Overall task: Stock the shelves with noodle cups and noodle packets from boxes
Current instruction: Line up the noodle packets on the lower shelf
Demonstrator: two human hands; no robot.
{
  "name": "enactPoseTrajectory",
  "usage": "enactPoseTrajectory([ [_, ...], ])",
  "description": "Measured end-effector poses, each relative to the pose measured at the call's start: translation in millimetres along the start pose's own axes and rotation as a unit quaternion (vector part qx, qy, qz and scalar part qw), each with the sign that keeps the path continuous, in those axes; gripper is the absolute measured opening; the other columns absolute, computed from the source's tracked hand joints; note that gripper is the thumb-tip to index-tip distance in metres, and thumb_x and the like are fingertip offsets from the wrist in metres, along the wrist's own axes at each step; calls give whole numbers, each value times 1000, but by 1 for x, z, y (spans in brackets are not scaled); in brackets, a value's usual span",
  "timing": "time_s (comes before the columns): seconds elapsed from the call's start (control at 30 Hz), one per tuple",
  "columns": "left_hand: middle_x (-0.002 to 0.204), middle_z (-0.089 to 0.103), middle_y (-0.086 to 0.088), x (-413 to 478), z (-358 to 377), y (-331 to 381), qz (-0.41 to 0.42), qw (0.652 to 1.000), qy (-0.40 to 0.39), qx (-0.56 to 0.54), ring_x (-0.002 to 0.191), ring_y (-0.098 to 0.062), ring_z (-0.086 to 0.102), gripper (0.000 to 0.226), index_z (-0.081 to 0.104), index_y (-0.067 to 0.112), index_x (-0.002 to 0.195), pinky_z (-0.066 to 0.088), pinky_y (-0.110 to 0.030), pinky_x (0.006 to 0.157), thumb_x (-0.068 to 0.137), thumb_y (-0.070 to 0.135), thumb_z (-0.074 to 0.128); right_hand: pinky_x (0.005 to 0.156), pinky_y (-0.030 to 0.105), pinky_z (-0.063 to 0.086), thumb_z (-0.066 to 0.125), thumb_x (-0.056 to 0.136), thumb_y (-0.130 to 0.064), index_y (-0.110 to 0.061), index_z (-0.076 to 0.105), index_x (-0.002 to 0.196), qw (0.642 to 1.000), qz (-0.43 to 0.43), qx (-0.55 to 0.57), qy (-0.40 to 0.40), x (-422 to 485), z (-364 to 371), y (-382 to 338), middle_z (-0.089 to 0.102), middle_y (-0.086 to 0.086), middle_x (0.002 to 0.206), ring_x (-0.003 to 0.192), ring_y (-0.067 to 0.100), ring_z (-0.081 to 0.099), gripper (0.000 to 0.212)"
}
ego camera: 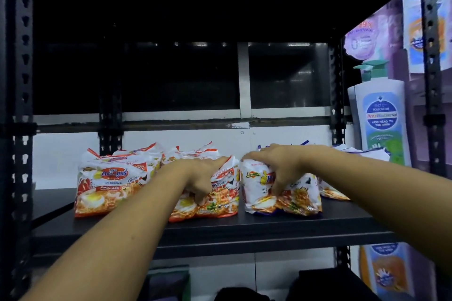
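In a row on the black shelf board (220, 230), upright and facing forward: noodle multipacks, each a printed outer bag, with no telling how many packets inside. Gripping the middle orange multipack (220, 205) with the left hand (199, 176), fingers curled over its top edge, thumb down on its front. Gripping the purple-edged multipack (296, 198) just beside it with the right hand (274, 166), fingers bunched on the crumpled top, thumb pressed into the front. Further left, clear of both hands, the left orange multipack (105, 188), more orange wrappers lined up behind. Behind the right forearm, part of another pack (330, 192). At the shelf's right end, upright, a white pump bottle (381, 117) with a green pump.
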State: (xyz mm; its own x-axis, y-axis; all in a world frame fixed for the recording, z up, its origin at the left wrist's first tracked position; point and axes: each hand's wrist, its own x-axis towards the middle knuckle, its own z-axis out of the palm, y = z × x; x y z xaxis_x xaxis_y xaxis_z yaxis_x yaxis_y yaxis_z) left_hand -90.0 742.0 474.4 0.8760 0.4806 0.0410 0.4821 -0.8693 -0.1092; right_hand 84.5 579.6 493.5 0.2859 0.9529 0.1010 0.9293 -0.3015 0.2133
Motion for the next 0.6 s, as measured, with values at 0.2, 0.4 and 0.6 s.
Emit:
enactPoseTrajectory([
  [0.2,167,24,-13,7,4,3,4,1000,11,8,118,-27,54,130,-18,36,161,56,-41,87,81,-1,78,117,71,16,61,84,-45,-36,11,157,985,87,-64,137,-21,35,-31,27,3,163,148,34,26,89],
  [0.4,169,9,-3,4,7,3,10,999,27,15,148,-35,29,129,-17,37,161,49,-44,101,78,4,78,102,86,-6,28,87,-81,-54,-9,154,952,161,-12,260,-25,91,-50,0,-6,170,155,42,-4,82],
  [0.6,165,21,-7,-2,10,1,19,995,100,-21,149,-30,26,116,-3,42,161,37,-53,114,78,34,78,103,86,2,31,84,-87,-58,-2,152,942,174,6,286,-13,110,-37,1,-12,170,156,33,-3,81],
])
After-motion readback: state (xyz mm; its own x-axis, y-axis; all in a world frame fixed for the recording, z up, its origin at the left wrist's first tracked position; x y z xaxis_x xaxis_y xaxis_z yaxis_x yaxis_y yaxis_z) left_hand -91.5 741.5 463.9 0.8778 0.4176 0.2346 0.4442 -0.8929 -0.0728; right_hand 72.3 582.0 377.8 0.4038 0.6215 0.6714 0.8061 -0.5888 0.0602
